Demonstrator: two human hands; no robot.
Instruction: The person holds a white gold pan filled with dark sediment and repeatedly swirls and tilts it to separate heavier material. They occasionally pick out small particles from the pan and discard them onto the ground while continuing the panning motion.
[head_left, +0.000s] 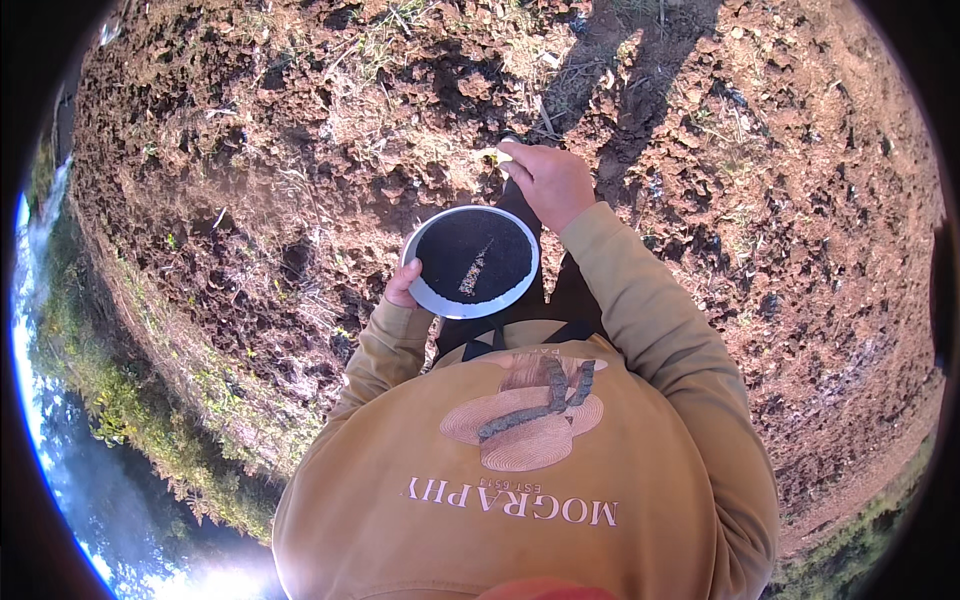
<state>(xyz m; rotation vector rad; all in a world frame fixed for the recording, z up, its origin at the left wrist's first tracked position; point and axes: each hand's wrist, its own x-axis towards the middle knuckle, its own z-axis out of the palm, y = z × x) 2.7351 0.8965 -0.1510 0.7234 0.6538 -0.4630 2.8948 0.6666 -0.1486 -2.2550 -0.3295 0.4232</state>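
Note:
My left hand (403, 285) grips the near left rim of a round white basin (444, 305), its thumb over the edge. Dark, fine-grained material (457, 244) fills much of the basin, and a narrow streak of small pale and reddish grains (472, 274) lies on it. Beyond the basin and to its right, my right hand (546, 180) is held over the soil with thumb and forefinger together around a small pale yellowish thing (502, 157); what it is cannot be told.
Rough, cloddy reddish-brown soil (315, 210) with dry stalks and bits of grass surrounds me. My dark trouser legs (574, 289) are below the hands. A long shadow (637, 97) falls across the ground ahead. Green vegetation (165, 435) borders the field at the lower left.

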